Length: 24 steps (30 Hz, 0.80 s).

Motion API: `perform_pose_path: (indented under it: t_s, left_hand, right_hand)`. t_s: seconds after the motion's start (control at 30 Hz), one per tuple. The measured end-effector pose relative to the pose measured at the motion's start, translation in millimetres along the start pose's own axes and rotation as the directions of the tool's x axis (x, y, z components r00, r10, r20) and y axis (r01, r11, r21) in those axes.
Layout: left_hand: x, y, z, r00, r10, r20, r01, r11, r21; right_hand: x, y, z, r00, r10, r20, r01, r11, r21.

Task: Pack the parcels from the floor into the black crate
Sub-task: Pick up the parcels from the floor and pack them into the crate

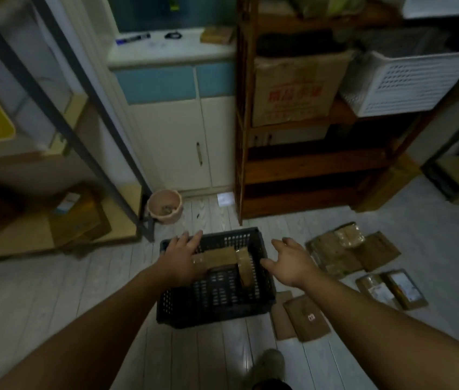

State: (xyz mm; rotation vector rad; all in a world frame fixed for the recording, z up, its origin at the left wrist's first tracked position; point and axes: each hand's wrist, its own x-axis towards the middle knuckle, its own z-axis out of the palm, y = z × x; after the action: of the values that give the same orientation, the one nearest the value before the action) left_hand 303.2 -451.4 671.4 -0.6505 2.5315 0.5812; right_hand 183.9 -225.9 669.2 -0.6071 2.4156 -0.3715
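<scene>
The black crate stands on the pale floor in the middle of the view. Two brown taped parcels lie inside it: one flat at the back, one tilted against the right wall. My left hand hovers over the crate's back left part with its fingers spread, touching or just above the flat parcel. Over the crate's right rim, my right hand is open and holds nothing. More brown parcels lie on the floor to the right: a pile, a labelled pair and a flat one beside the crate.
A wooden shelf unit with a cardboard box and a white basket stands behind the crate. A pink pot sits by a white cabinet. A metal rack with boxes is on the left. My shoe is below the crate.
</scene>
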Motion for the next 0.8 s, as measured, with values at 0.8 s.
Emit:
perform_pose_path:
  t_s: [0.8]
  left_hand:
    - [-145,290,22,0.887,0.46,-0.033,-0.461,0.887,-0.034]
  right_hand:
    - [-281,194,-99,0.887,0.277,-0.37,-0.252,0.961,0.115]
